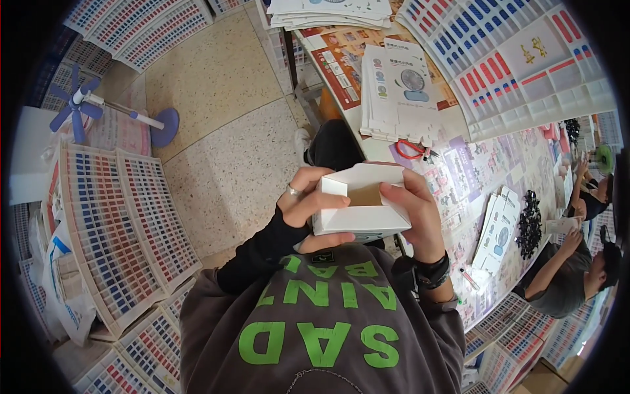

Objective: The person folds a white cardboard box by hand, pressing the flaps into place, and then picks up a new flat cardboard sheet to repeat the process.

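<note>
A small white carton stands in front of my chest, its top open toward me and its brown inside showing. My left hand, with a ring on one finger and a black sleeve at the wrist, is closed on the carton's left side. On the opposite side my right hand grips it, the thumb hooked over the rim into the opening. Nothing can be made out inside the carton. Beyond it on the table lie red-handled scissors and a stack of flat printed cartons.
White trays of red and blue pieces stand on the table and at my left. More flat cartons lie beside a heap of small black parts. A purple fan stands on the left. Two people work at the far right.
</note>
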### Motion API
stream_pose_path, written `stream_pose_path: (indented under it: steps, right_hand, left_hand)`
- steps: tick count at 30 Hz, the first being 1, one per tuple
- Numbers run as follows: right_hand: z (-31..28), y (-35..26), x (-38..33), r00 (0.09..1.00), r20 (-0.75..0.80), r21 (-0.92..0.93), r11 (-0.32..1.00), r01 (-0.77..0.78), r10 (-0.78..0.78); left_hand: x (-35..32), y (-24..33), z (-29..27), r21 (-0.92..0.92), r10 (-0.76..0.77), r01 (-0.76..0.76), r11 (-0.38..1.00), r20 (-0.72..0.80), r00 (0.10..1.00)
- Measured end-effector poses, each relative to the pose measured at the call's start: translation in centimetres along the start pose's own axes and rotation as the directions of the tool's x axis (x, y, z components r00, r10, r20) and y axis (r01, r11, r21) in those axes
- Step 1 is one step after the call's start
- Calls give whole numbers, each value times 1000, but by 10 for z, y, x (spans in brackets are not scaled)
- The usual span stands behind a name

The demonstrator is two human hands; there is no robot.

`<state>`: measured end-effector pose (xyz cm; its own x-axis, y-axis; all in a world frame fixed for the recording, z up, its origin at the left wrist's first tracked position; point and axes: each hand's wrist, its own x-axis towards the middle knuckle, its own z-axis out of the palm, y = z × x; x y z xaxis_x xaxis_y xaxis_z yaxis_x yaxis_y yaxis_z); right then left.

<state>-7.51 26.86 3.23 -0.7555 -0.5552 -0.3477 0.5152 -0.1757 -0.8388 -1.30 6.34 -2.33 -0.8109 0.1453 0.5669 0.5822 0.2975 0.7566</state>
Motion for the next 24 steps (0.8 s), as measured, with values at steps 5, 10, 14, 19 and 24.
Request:
stream_pose_path:
  steps: [5,10,14,19,24]
  right_hand:
    - [-10,-9,-1,865,350,-795,375,477,-359]
    - [-19,-5,0,668,639,-625,249,740,-380]
    - [-2,-14,-11,679,686,-712,-48,701,-259]
    - [-4,-8,-9,652,711,-684,-46,728,-264]
    - [-7,-5,-10,678,709,-700,-76,710,-195]
  left_hand:
    - [-6,0,-9,-34,-59,60,998,44,997]
    - [-15,-12,-8,-280,-75,91,956,67,995]
    - [-15,-9,-11,-332,-88,98,938,46,995]
    - [-18,-6,-15,-323,-57,82,943,86,995]
    - [-21,-1,-16,-258,-163,189,947,118,979]
